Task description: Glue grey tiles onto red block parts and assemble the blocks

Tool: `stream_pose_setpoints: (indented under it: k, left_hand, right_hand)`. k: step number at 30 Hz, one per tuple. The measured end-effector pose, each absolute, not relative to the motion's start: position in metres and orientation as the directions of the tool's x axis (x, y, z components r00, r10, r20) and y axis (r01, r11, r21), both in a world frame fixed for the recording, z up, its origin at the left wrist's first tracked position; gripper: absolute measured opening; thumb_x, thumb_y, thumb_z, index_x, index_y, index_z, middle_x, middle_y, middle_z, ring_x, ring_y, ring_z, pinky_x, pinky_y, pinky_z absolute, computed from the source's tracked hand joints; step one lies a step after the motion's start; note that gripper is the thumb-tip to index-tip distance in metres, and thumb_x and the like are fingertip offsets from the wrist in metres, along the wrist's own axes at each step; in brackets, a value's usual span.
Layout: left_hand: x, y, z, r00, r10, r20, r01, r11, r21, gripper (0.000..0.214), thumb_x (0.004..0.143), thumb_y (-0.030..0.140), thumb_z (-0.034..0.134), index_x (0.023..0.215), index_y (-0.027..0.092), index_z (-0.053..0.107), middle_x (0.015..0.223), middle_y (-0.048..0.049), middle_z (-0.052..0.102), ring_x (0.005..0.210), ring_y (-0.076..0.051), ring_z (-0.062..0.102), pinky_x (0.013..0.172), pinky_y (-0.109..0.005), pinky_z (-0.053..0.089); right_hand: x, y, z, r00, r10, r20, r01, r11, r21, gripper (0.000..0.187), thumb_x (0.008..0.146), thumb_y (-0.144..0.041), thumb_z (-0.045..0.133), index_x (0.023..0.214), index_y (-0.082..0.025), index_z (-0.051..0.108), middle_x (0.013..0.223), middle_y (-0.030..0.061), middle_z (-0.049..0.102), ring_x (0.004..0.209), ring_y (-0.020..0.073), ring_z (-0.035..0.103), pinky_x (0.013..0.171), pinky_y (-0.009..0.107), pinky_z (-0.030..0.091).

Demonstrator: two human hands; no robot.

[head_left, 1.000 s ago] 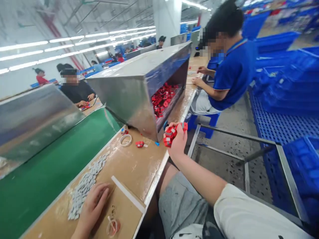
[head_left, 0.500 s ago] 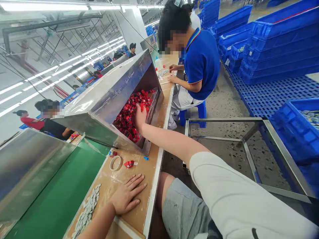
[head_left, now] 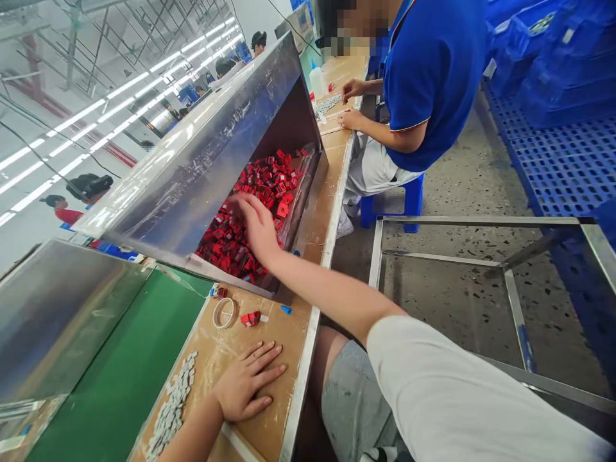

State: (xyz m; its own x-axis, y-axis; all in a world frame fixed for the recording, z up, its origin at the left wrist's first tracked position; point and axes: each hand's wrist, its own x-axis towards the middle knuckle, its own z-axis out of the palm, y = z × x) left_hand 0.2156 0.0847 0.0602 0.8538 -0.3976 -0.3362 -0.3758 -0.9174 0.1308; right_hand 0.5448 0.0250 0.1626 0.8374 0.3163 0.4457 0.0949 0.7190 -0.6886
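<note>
My right hand (head_left: pixel 257 224) is inside the slanted metal bin (head_left: pixel 202 154), over a heap of small red toy car bodies (head_left: pixel 282 183). Its fingers stretch out toward the left of the heap, and their tips are hard to make out against the pieces. My left hand (head_left: pixel 248 382) rests flat on the brown tabletop (head_left: pixel 283 346), fingers spread, holding nothing. Just beyond it lie a single red toy car body (head_left: pixel 250 319), a roll of tape (head_left: pixel 224 313) and a blue cap (head_left: pixel 286 309). Small grey pieces (head_left: pixel 173 407) are strewn left of my left forearm.
A green conveyor belt (head_left: pixel 115 359) runs along the table's left side. Beyond the bin, a co-worker in a blue shirt (head_left: pixel 433 83) sits at the same table. To the right stand a metal frame (head_left: pixel 481 221) and blue crates (head_left: pixel 563 83) on a blue pallet (head_left: pixel 553 160).
The view has shifted, bringing the bin and co-worker closer. My right hand has moved leftward over the red heap. My left hand still lies flat in place.
</note>
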Motion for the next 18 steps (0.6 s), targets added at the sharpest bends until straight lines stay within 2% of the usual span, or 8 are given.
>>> stream_pose_setpoints:
  k: [2, 3, 4, 6, 9, 11, 15, 18]
  left_hand:
    - [0.209, 0.088, 0.055, 0.854, -0.377, -0.359, -0.350, -0.926, 0.140, 0.071, 0.102, 0.052, 0.056, 0.168, 0.033, 0.040, 0.168, -0.0112, 0.051, 0.152, -0.037, 0.053, 0.122, -0.059, 0.049]
    - [0.205, 0.089, 0.052, 0.859, -0.359, -0.365, -0.329, -0.933, 0.143, 0.068, 0.102, 0.051, 0.055, 0.166, 0.031, 0.045, 0.161, -0.0119, 0.059, 0.145, -0.038, 0.059, 0.116, -0.059, 0.055]
    - [0.202, 0.090, 0.049, 0.865, -0.341, -0.368, -0.308, -0.940, 0.147, 0.066, 0.101, 0.051, 0.055, 0.163, 0.029, 0.050, 0.153, -0.0125, 0.066, 0.137, -0.038, 0.065, 0.108, -0.058, 0.060]
    - [0.198, 0.091, 0.047, 0.874, -0.308, -0.376, -0.269, -0.951, 0.155, 0.064, 0.099, 0.050, 0.056, 0.158, 0.027, 0.056, 0.141, -0.0133, 0.073, 0.125, -0.039, 0.069, 0.099, -0.058, 0.063]
    - [0.203, 0.088, 0.052, 0.851, -0.325, -0.413, -0.283, -0.946, 0.161, 0.067, 0.096, 0.051, 0.059, 0.159, 0.028, 0.055, 0.143, -0.0139, 0.071, 0.125, -0.038, 0.067, 0.109, -0.059, 0.056]
    - [0.210, 0.086, 0.058, 0.842, -0.346, -0.414, -0.309, -0.938, 0.156, 0.068, 0.097, 0.052, 0.059, 0.161, 0.030, 0.052, 0.146, -0.0136, 0.069, 0.128, -0.036, 0.066, 0.113, -0.055, 0.052]
    - [0.213, 0.085, 0.062, 0.843, -0.360, -0.399, -0.321, -0.933, 0.163, 0.071, 0.098, 0.053, 0.059, 0.165, 0.033, 0.046, 0.151, -0.0118, 0.065, 0.131, -0.034, 0.063, 0.113, -0.049, 0.050]
    - [0.210, 0.086, 0.060, 0.849, -0.365, -0.382, -0.314, -0.930, 0.192, 0.074, 0.099, 0.052, 0.058, 0.168, 0.032, 0.041, 0.148, -0.0119, 0.067, 0.128, -0.034, 0.065, 0.112, -0.048, 0.051]
  right_hand:
    - [0.492, -0.022, 0.123, 0.697, 0.326, 0.639, 0.269, 0.707, -0.654, 0.046, 0.112, -0.045, 0.034, 0.087, -0.025, 0.067, 0.085, 0.0039, 0.069, 0.089, 0.0197, 0.071, 0.091, 0.035, 0.061]
    - [0.466, -0.040, 0.104, 0.478, 0.425, 0.769, 0.372, 0.695, -0.615, 0.042, 0.111, -0.043, 0.041, 0.083, -0.027, 0.067, 0.077, 0.0026, 0.068, 0.079, 0.0194, 0.070, 0.082, 0.034, 0.062]
    - [0.442, -0.052, 0.089, 0.237, 0.561, 0.793, 0.463, 0.652, -0.600, 0.033, 0.108, -0.039, 0.049, 0.085, -0.028, 0.070, 0.076, 0.0018, 0.068, 0.073, 0.0191, 0.070, 0.075, 0.033, 0.062]
    - [0.407, -0.060, 0.071, 0.003, 0.806, 0.592, 0.665, 0.441, -0.603, 0.015, 0.103, -0.028, 0.061, 0.094, -0.025, 0.073, 0.094, 0.0053, 0.076, 0.072, 0.0205, 0.071, 0.064, 0.034, 0.061]
    - [0.394, -0.045, 0.070, 0.095, 0.968, 0.232, 0.832, 0.051, -0.553, 0.025, 0.100, -0.018, 0.063, 0.124, -0.016, 0.070, 0.131, 0.0189, 0.072, 0.084, 0.0260, 0.078, 0.061, 0.035, 0.063]
    - [0.400, -0.035, 0.074, 0.147, 0.976, 0.159, 0.838, -0.038, -0.544, 0.031, 0.102, -0.014, 0.059, 0.132, -0.011, 0.066, 0.133, 0.0222, 0.069, 0.091, 0.0269, 0.079, 0.066, 0.036, 0.066]
    - [0.413, -0.041, 0.077, 0.077, 0.983, 0.166, 0.825, 0.031, -0.565, 0.020, 0.103, -0.012, 0.056, 0.119, -0.014, 0.068, 0.123, 0.0165, 0.072, 0.089, 0.0232, 0.078, 0.069, 0.033, 0.066]
    - [0.422, -0.071, 0.073, 0.032, 0.898, 0.438, 0.804, 0.237, -0.545, 0.018, 0.103, -0.019, 0.061, 0.119, -0.020, 0.070, 0.119, 0.0096, 0.073, 0.088, 0.0211, 0.076, 0.069, 0.030, 0.065]
